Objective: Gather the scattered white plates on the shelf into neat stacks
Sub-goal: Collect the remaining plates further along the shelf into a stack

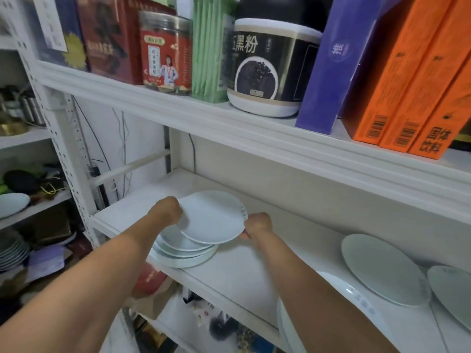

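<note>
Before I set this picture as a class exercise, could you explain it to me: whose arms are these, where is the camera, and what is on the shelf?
There is one picture, taken by a wide-angle camera worn on a person's head, looking down at their own bare arms. The left hand and right hand grip opposite edges of a white plate, held over a stack of plates on the white shelf. More loose plates lie further right. The upper shelf holds a red canister, a black tub and orange boxes.

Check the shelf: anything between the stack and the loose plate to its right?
Bare shelf between the stack and loose plate in the head view.
</note>
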